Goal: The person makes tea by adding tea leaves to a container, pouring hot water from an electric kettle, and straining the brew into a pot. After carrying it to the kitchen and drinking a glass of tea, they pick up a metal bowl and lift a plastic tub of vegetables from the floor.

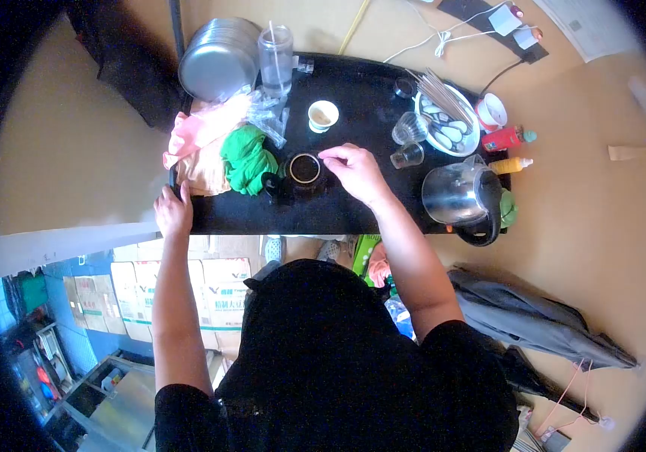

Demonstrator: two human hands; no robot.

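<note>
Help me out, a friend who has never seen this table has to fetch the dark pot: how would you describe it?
Find the black table. Near the middle of its front half, under the right hand, sits the dark pot, just right of the green cloth. It is the only dark round open vessel there; the paper cup behind it is pale.

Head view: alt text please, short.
Seen from above, a person's right hand reaches its fingers to the rim of a small dark round cup on a black rectangular table. The left hand rests on the table's edge beside a crumpled green cloth.
</note>
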